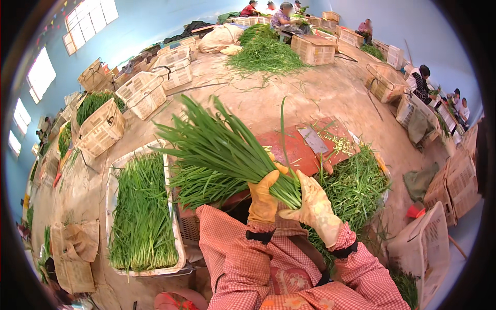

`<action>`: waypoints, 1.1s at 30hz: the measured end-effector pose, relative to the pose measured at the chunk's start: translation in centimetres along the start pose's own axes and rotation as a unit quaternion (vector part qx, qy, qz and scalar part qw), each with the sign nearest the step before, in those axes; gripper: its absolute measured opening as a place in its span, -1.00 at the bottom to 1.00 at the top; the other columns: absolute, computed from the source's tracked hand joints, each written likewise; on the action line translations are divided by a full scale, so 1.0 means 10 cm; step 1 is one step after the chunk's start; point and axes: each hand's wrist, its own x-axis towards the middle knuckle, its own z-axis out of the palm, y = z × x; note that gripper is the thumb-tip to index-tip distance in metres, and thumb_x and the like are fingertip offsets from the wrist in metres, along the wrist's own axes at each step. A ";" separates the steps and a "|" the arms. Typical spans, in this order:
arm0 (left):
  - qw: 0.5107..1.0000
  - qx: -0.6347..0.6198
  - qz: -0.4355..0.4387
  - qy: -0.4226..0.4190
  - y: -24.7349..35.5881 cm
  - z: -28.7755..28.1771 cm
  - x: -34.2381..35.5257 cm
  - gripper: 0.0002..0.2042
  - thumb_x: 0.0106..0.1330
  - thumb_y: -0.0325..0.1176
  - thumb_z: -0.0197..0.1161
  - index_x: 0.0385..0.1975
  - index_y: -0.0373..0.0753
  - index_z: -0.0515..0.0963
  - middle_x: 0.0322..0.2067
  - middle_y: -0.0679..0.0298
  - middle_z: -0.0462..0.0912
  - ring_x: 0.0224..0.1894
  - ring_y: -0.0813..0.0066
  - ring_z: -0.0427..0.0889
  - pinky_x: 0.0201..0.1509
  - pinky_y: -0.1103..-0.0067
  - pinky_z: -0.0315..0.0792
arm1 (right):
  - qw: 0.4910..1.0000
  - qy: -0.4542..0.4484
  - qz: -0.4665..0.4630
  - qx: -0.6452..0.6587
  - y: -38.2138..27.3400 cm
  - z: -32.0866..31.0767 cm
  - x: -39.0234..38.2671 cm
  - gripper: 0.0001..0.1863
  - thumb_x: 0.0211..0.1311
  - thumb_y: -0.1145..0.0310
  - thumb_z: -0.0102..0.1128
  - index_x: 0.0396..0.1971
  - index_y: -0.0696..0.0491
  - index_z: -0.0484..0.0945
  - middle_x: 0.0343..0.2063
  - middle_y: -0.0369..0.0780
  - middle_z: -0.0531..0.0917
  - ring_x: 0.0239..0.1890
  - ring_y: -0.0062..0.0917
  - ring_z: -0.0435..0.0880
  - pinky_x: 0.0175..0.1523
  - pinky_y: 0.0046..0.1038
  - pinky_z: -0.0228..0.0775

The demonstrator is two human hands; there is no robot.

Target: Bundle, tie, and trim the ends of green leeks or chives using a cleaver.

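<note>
- Chive bunch (217, 155): over the red worktop's (289, 150) near edge; long axis runs up-left from the grip.
- Left hand (263, 199): grip closed round the stems' cut ends.
- Right hand (315, 209): beside it, touching the same stem ends; closure not discernible.

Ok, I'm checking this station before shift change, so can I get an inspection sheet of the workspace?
Surface: red board with a flat blade and green trimmings on it.
Job's things: bunch of green chives, leaves fanning up-left.
Clutter: white tray filled with chives; loose chive heap at right.
Hands: gloved left hand and right hand both grip the bunch near its base.
Cables: nothing seen.
Surroundings: dirt floor, wicker baskets, people seated in the background.
</note>
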 end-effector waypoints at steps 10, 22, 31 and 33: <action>0.987 0.094 -0.017 0.130 -0.37 0.37 -0.03 -0.86 0.11 -0.54 0.41 -0.35 -0.36 0.63 -0.35 0.30 0.69 -0.34 0.49 0.63 -0.21 0.56 0.49 | 0.992 -0.004 0.073 0.098 0.60 0.45 -0.10 0.00 -0.09 0.22 0.52 0.35 0.18 0.15 0.13 -0.06 0.52 0.13 -0.21 0.56 0.30 -0.40 0.33; 0.979 0.083 -0.041 0.182 -0.55 0.42 0.18 -0.88 0.13 -0.60 0.36 -0.33 -0.40 0.61 -0.35 0.22 0.69 -0.34 0.43 0.67 -0.24 0.54 0.54 | 0.993 0.109 0.031 0.027 0.80 0.54 -0.01 0.03 -0.12 0.24 0.49 0.37 0.18 0.13 0.04 0.01 0.54 0.09 -0.07 0.53 0.23 -0.23 0.39; 0.981 0.005 0.006 0.193 -0.18 0.04 0.84 -0.82 0.16 -0.51 0.36 -0.25 -0.36 0.59 -0.31 0.19 0.65 -0.35 0.37 0.66 -0.20 0.50 0.57 | 0.991 -0.059 0.040 0.113 0.54 0.37 1.01 -0.26 0.05 0.30 0.35 0.28 0.05 0.31 0.05 -0.05 0.60 0.09 -0.17 0.60 0.13 -0.27 0.49; 0.986 -0.013 0.003 0.165 0.08 -0.10 0.97 -0.82 0.22 -0.45 0.33 -0.21 -0.35 0.60 -0.26 0.17 0.67 -0.27 0.36 0.66 -0.14 0.46 0.58 | 0.983 -0.137 0.069 0.103 0.35 0.34 1.29 -0.28 0.03 0.36 0.35 0.26 0.05 0.33 0.07 -0.07 0.60 0.10 -0.21 0.61 0.15 -0.32 0.48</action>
